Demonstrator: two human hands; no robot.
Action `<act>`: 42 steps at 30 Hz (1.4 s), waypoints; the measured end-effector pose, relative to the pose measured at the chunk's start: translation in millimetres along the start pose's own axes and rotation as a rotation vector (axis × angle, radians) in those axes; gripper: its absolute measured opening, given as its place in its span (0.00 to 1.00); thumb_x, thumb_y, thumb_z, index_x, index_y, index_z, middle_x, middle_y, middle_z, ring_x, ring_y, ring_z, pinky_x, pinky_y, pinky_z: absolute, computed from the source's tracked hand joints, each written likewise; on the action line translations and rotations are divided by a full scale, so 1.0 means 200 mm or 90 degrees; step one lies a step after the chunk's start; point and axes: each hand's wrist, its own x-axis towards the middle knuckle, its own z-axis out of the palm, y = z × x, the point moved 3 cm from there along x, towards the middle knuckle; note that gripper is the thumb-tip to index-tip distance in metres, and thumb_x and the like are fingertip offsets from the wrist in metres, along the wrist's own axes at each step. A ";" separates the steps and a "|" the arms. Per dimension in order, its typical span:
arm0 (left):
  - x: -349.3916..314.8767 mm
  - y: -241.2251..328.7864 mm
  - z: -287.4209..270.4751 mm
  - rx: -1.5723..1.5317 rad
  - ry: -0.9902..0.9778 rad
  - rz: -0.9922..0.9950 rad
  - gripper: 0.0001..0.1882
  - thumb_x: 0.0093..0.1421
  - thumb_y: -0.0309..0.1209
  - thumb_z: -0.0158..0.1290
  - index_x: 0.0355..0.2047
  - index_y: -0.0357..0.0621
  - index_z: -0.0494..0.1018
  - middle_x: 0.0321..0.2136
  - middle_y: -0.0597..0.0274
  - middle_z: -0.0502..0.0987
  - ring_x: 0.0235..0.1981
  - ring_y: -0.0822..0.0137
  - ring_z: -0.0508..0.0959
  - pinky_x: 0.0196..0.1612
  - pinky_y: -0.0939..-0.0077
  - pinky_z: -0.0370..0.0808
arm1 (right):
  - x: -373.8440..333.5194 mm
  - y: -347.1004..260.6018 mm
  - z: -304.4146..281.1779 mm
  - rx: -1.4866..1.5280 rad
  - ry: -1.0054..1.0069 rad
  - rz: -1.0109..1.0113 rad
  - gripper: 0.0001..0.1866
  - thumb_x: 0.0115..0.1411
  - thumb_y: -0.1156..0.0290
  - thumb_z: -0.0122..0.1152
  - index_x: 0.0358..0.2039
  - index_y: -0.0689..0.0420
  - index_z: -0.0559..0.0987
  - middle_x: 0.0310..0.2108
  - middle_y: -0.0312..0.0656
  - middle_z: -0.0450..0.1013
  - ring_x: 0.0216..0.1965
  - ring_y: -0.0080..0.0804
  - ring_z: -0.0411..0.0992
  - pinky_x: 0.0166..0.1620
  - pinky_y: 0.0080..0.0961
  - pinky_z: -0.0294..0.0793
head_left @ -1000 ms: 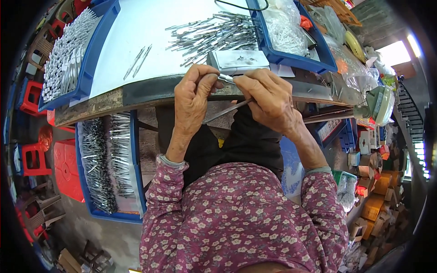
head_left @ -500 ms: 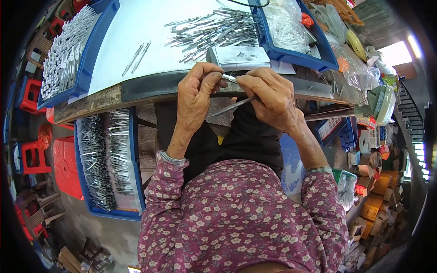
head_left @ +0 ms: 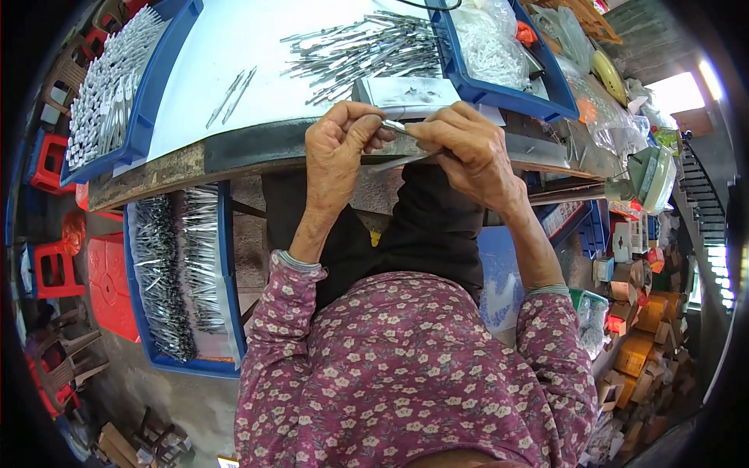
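My left hand (head_left: 337,152) is closed, pinching a slim silvery rod-shaped piece (head_left: 394,125) between thumb and fingertips above the table's front edge. Close beside it, my right hand (head_left: 472,152) has its fingers curled at the other end of that piece. A long thin grey metal tool (head_left: 396,163) sticks out to the left from under the right hand's fingers; its far end is hidden in the grip. Just beyond both hands lies a pale flat-topped block (head_left: 409,92) with dark smudges. Behind that spreads a pile of slim metal pieces (head_left: 367,51).
Two slim pieces (head_left: 231,97) lie apart on the white sheet (head_left: 191,117). A blue tray (head_left: 144,117) of white-tipped rods stands left, another blue tray (head_left: 538,105) with bagged white parts right. Below the table, a blue tray (head_left: 228,296) holds more metal pieces. A green-grey lamp-like fixture (head_left: 651,173) juts out right.
The grey metal tool has swung to a flatter angle, its free end now higher. My right hand has shifted slightly right; both hands stay at the small piece.
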 end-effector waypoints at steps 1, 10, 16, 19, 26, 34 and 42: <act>0.01 0.00 0.00 0.000 0.000 0.001 0.07 0.58 0.27 0.47 0.33 0.36 0.70 0.22 0.63 0.75 0.23 0.79 0.73 0.26 0.89 0.68 | 0.01 0.01 0.00 -0.014 -0.005 0.005 0.18 0.35 0.87 0.55 0.31 0.58 0.75 0.23 0.37 0.69 0.26 0.33 0.66 0.30 0.24 0.65; 0.16 -0.03 0.01 0.524 0.056 0.163 0.04 0.49 0.22 0.50 0.26 0.36 0.73 0.23 0.59 0.75 0.23 0.70 0.74 0.27 0.79 0.69 | 0.06 0.29 0.08 -0.089 0.051 0.015 0.15 0.39 0.84 0.56 0.31 0.56 0.74 0.24 0.36 0.71 0.29 0.37 0.66 0.32 0.28 0.66; 0.17 -0.12 0.00 0.632 0.101 0.266 0.04 0.46 0.22 0.51 0.24 0.36 0.72 0.22 0.57 0.71 0.25 0.62 0.71 0.29 0.73 0.67 | 0.09 0.41 0.13 0.123 0.107 0.201 0.08 0.51 0.75 0.57 0.33 0.60 0.75 0.25 0.35 0.72 0.27 0.21 0.67 0.30 0.19 0.66; 0.16 -0.12 -0.01 0.592 0.115 0.214 0.03 0.46 0.22 0.51 0.24 0.37 0.72 0.23 0.58 0.69 0.25 0.64 0.70 0.29 0.73 0.67 | 0.18 0.39 0.14 0.427 0.169 0.337 0.10 0.53 0.71 0.55 0.34 0.64 0.75 0.26 0.40 0.72 0.28 0.17 0.67 0.32 0.15 0.67; 0.16 -0.12 0.01 0.578 0.108 0.218 0.02 0.47 0.22 0.51 0.23 0.38 0.72 0.23 0.58 0.68 0.24 0.61 0.71 0.27 0.71 0.67 | 0.20 0.34 0.23 0.368 0.136 0.229 0.12 0.54 0.68 0.51 0.36 0.63 0.72 0.29 0.37 0.70 0.29 0.19 0.66 0.32 0.16 0.66; 0.16 -0.14 -0.02 0.563 0.106 0.202 0.02 0.47 0.23 0.51 0.23 0.40 0.72 0.24 0.59 0.69 0.24 0.59 0.72 0.27 0.70 0.69 | 0.19 0.23 0.10 0.075 0.073 0.221 0.12 0.55 0.66 0.53 0.34 0.61 0.72 0.23 0.39 0.70 0.25 0.23 0.67 0.29 0.19 0.66; 0.15 -0.12 0.01 0.605 0.082 0.206 0.02 0.48 0.23 0.49 0.22 0.39 0.72 0.25 0.58 0.69 0.24 0.58 0.73 0.26 0.69 0.69 | 0.16 0.25 0.18 0.040 0.088 0.183 0.11 0.53 0.67 0.56 0.29 0.61 0.69 0.15 0.46 0.64 0.17 0.34 0.64 0.24 0.25 0.63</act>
